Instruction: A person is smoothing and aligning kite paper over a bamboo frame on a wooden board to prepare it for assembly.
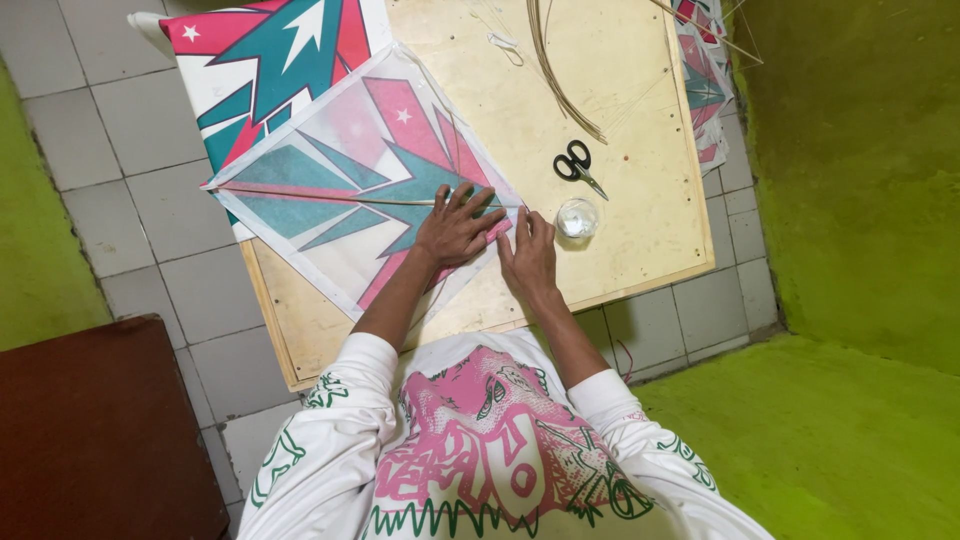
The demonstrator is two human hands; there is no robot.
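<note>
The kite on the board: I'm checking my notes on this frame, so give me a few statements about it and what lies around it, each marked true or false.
1. Both hands rest on the kite. True: the left hand lies flat on its paper and the right hand presses its right corner.
2. The scissors are held in the right hand. False: they lie on the wooden board, apart from both hands.
3. A small clear round container sits just right of the right hand. True.
4. The thin bamboo strips lie on the green floor. False: they lie on the board, above the scissors.
</note>
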